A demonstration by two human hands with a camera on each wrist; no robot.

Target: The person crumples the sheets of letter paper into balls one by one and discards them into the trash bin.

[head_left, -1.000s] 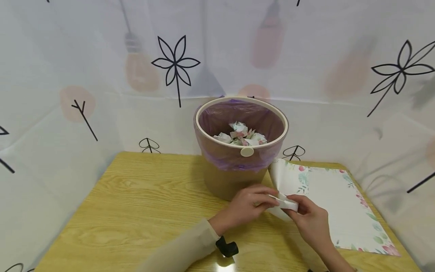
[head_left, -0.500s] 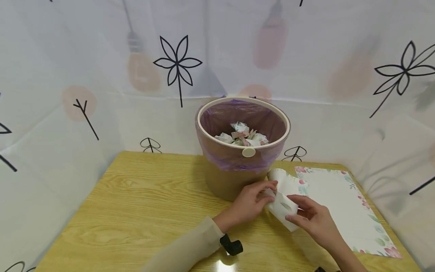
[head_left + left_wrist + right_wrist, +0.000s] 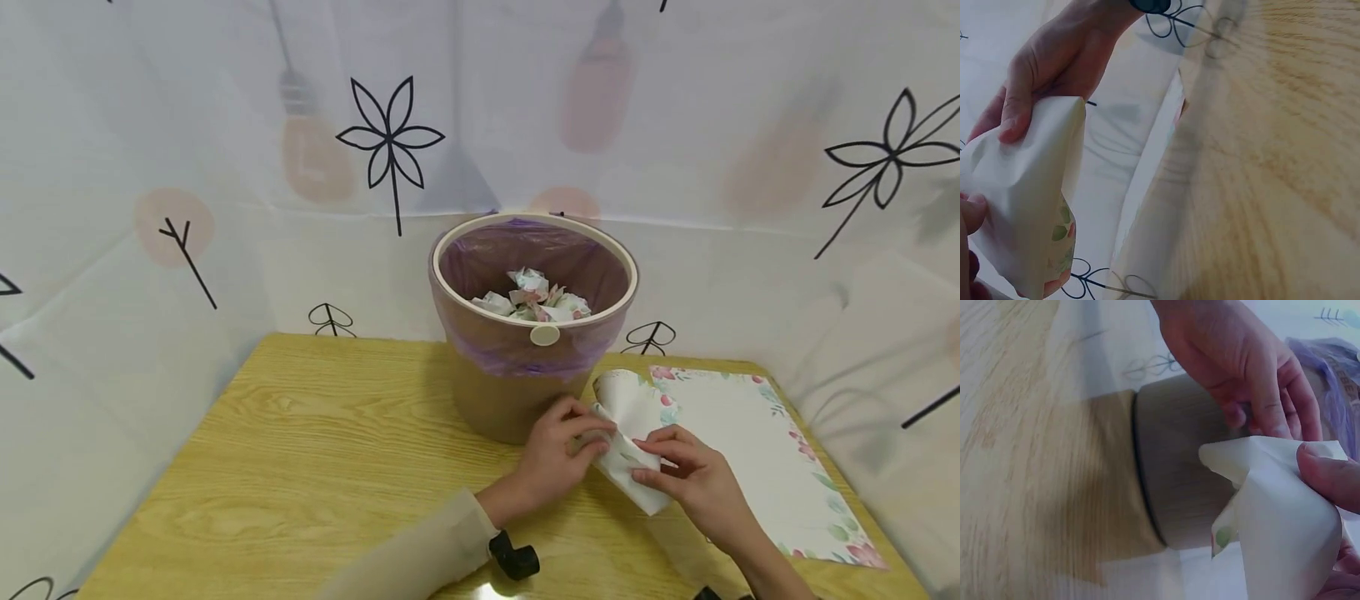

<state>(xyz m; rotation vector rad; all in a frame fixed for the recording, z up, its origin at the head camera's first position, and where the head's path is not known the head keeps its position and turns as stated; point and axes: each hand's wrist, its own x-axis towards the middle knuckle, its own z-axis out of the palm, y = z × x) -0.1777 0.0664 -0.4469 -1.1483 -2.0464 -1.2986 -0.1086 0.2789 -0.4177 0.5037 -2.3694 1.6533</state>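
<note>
Both hands hold a white sheet of paper (image 3: 636, 482) with a floral border, bent over in front of the bin. My left hand (image 3: 553, 458) pinches its left side between thumb and fingers. On the right side, my right hand (image 3: 697, 483) grips it with the thumb below the fingers. In the left wrist view the blank back of the paper (image 3: 1029, 162) faces the camera, and a strip of printed leaves shows at its edge. The right wrist view shows the paper (image 3: 1282, 515) folded and curved, with my left hand (image 3: 1241, 369) behind it.
A brown bin (image 3: 483, 400) lined with a purple bag stands just behind my left hand. Crumpled floral papers (image 3: 529, 283) lie inside it. Flat on the table's right side is another floral-bordered sheet (image 3: 750, 467). A patterned cloth (image 3: 360, 267) hangs behind the wooden table (image 3: 322, 467).
The narrow fold between my hands has opened into a wider flap hanging towards me. The paper's far part has drawn back left, uncovering more of the flat sheet.
</note>
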